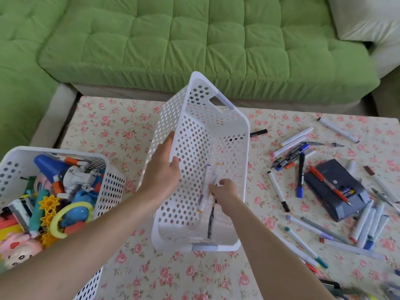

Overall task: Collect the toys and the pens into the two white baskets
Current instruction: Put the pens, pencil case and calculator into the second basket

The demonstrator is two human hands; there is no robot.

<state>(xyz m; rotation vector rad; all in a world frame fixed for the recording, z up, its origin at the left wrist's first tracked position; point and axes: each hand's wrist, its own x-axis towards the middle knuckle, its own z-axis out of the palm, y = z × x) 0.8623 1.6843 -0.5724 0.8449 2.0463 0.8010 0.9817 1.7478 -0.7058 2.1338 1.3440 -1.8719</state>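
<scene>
A white perforated basket (229, 118) is tipped up in the middle of the table. My left hand (163, 169) grips its left rim. My right hand (225, 190) reaches inside it and holds a few pens (206, 187), white markers and a dark pen. A second white basket (112, 176) at the left edge is full of colourful toys (65, 191). Several more pens and markers (298, 161) lie scattered over the right half of the table.
The table wears a floral cloth (121, 126). A dark grey case (333, 189) with a red pen on it lies among the markers at right. A green sofa (173, 40) runs along the far side, with a white cushion (368, 16) at the top right.
</scene>
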